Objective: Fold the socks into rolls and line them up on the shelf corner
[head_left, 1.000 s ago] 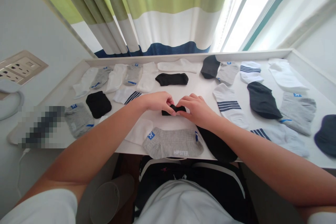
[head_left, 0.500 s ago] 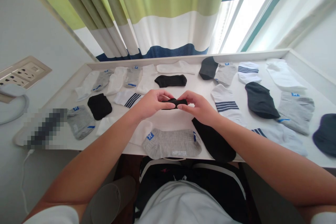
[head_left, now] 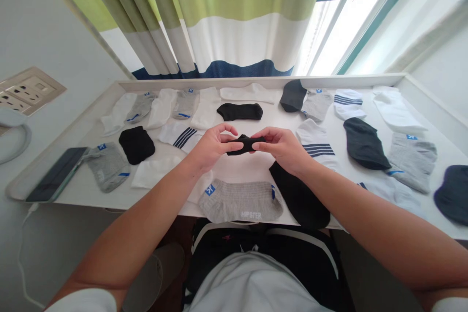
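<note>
Over the middle of the white table, a small folded black sock (head_left: pixel 247 143) is pinched between both hands. My left hand (head_left: pixel 215 146) grips its left end between thumb and fingers. At the other end, my right hand (head_left: pixel 280 146) holds it the same way. Beyond the hands lies another black sock (head_left: pixel 240 111), flat. A grey sock (head_left: pixel 241 201) lettered "HIPSTER" rests at the near edge, with a long black sock (head_left: pixel 300 197) partly under my right forearm. White socks with dark stripes (head_left: pixel 315 142) lie to either side.
More white, grey and black socks are spread over the table (head_left: pixel 234 171). A phone (head_left: pixel 56 174) on a cable sits at the left edge, below a wall socket panel (head_left: pixel 32 90). A raised rim runs along the back, before a curtain (head_left: pixel 241 19). A pale bin (head_left: pixel 146 273) stands below.
My hands have drawn slightly apart along the black sock, so more of its middle shows. The view has shifted a little, and the phone now shows unblurred.
</note>
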Motion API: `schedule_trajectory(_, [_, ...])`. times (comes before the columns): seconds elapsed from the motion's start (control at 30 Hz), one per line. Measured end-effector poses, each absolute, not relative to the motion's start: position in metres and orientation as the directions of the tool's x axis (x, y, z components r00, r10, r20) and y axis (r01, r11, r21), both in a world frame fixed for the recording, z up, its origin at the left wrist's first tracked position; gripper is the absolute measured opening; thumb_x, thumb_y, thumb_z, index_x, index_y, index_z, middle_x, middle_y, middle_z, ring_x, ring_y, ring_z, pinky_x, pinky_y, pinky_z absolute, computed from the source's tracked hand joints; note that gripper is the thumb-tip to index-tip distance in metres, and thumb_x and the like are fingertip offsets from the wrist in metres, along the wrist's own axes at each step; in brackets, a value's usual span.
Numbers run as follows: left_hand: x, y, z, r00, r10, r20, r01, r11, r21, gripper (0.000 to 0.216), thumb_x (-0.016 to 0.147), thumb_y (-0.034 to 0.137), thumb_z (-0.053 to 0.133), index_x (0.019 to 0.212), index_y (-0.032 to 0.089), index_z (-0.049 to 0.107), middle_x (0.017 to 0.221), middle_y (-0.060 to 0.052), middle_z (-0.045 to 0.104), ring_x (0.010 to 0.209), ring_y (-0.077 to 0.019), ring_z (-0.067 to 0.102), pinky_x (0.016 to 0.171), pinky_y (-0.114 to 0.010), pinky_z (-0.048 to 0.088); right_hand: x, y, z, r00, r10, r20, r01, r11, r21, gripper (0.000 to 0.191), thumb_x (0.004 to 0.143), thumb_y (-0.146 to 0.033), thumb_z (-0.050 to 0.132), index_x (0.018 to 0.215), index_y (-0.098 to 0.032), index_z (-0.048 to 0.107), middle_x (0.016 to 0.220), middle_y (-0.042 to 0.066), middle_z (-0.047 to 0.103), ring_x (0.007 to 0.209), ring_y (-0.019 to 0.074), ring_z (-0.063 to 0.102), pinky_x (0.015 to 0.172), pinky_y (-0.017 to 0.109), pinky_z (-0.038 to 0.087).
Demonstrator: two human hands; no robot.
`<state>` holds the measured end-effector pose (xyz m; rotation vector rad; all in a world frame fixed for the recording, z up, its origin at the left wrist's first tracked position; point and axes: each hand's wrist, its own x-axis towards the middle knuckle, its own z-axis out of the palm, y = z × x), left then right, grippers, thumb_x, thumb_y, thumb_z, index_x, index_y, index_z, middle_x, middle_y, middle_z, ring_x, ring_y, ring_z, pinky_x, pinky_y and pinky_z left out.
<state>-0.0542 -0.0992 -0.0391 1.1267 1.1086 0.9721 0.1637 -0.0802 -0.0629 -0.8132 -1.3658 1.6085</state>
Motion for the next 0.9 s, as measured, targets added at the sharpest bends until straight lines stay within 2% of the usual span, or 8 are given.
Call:
schedule_trajectory(0.13, [-0.059, -0.099, -0.029, 0.183, 0.956, -0.229, -0.118, 0.252, 0.96, 0.051, 0.064, 0.031, 0.095, 0.1, 0.017, 0.062, 0.084, -0.005, 0.077, 0.079, -0.0176, 0.072, 0.075, -0.029, 0.052, 0.169, -0.078, -0.053, -0.445, 0.894, -0.055, -0.237, -0.177, -0.955, 0.039, 0.068, -0.042, 0.093, 0.098, -0.02, 0.081, 0.091, 0.005, 0.08, 0.083, 0.0218, 0.075, 0.094, 0.045, 0.054])
schedule_trajectory(0.2, [-0.062, -0.098, -0.022, 0.161, 0.96, -0.228, -0.163, 0.254, 0.953, 0.049, 0.065, 0.028, 0.095, 0.101, 0.016, 0.064, 0.088, -0.006, 0.077, 0.085, -0.0186, 0.073, 0.083, -0.033, 0.056, 0.171, -0.077, -0.046, -0.425, 0.903, -0.07, -0.241, -0.187, -0.952, 0.041, 0.068, -0.044, 0.092, 0.099, -0.02, 0.081, 0.093, 0.006, 0.08, 0.083, 0.0222, 0.075, 0.095, 0.046, 0.054])
schedule_trajectory(0.37, [-0.06, -0.088, -0.003, 0.129, 0.966, -0.225, -0.203, 0.248, 0.947, 0.039, 0.07, 0.02, 0.09, 0.099, 0.015, 0.065, 0.096, -0.008, 0.075, 0.091, -0.0184, 0.073, 0.089, -0.035, 0.058, 0.18, -0.076, -0.027, -0.349, 0.937, -0.014, -0.22, -0.096, -0.971, 0.039, 0.068, -0.044, 0.093, 0.096, -0.02, 0.078, 0.086, 0.005, 0.079, 0.078, 0.02, 0.074, 0.084, 0.039, 0.053])
schedule_trajectory(0.57, [-0.038, -0.068, 0.023, 0.178, 0.968, -0.177, -0.186, 0.209, 0.96, 0.034, 0.071, 0.02, 0.089, 0.094, 0.014, 0.066, 0.102, -0.008, 0.074, 0.093, -0.0193, 0.073, 0.09, -0.036, 0.058, 0.202, -0.078, 0.001, -0.259, 0.966, 0.03, -0.184, -0.019, -0.983, 0.039, 0.069, -0.044, 0.092, 0.093, -0.02, 0.073, 0.08, 0.003, 0.078, 0.076, 0.0179, 0.072, 0.079, 0.035, 0.051])
schedule_trajectory(0.8, [0.02, -0.042, 0.049, 0.334, 0.934, -0.128, -0.155, 0.188, 0.97, 0.032, 0.07, 0.02, 0.091, 0.091, 0.014, 0.067, 0.092, -0.006, 0.073, 0.089, -0.0186, 0.073, 0.093, -0.039, 0.058, 0.254, -0.093, 0.028, -0.097, 0.991, 0.089, -0.133, 0.076, -0.988, 0.042, 0.065, -0.044, 0.094, 0.092, -0.018, 0.076, 0.078, 0.003, 0.077, 0.073, 0.0175, 0.069, 0.075, 0.034, 0.052])
schedule_trajectory(0.9, [0.06, -0.028, 0.053, 0.425, 0.898, -0.116, -0.128, 0.186, 0.974, 0.029, 0.072, 0.02, 0.09, 0.091, 0.014, 0.069, 0.095, -0.006, 0.073, 0.09, -0.0183, 0.073, 0.094, -0.039, 0.058, 0.286, -0.1, 0.032, 0.019, 0.993, 0.117, -0.104, 0.119, -0.988, 0.042, 0.065, -0.044, 0.094, 0.092, -0.018, 0.077, 0.077, 0.003, 0.076, 0.071, 0.0168, 0.068, 0.076, 0.035, 0.052])
